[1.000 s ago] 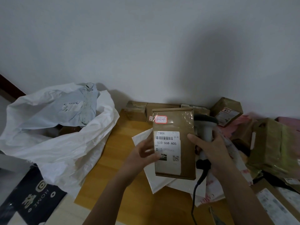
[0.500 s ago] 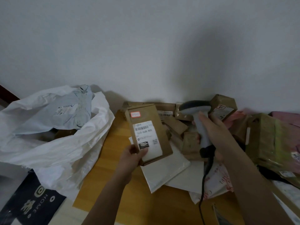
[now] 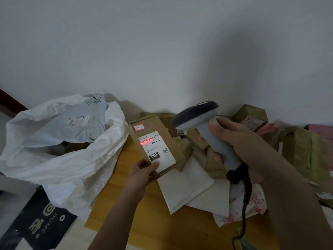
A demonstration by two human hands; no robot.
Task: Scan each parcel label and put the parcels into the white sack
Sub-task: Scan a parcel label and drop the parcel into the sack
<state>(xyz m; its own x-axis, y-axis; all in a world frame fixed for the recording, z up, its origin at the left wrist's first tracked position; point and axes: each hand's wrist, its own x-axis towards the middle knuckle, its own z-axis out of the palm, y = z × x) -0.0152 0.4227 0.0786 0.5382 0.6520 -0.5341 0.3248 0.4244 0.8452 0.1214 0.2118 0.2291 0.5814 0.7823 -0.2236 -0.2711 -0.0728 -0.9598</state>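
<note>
My left hand (image 3: pixel 144 168) grips the near end of a flat brown cardboard parcel (image 3: pixel 153 134), label side up, held above the wooden table (image 3: pixel 129 210). A red scan line glows across the barcode of its white label (image 3: pixel 156 148). My right hand (image 3: pixel 239 145) grips the handle of a grey barcode scanner (image 3: pixel 200 116), its dark head aimed left at the label. The white sack (image 3: pixel 59 165) gapes open at the left, with a pale grey mailer bag (image 3: pixel 72 123) inside it.
A heap of brown boxes (image 3: pixel 250 118), white padded mailers (image 3: pixel 185 184) and a pink-printed bag (image 3: pixel 239 208) covers the table's right and back. A green-wrapped parcel (image 3: pixel 306 148) lies far right. A dark "HOME" bag (image 3: pixel 37 224) lies on the floor. The scanner's black cable (image 3: pixel 245 199) hangs down.
My left hand has taken the parcel alone and tilted it leftward. My right hand let go of it, raised the scanner and turned its head toward the label; the red scan line has come on.
</note>
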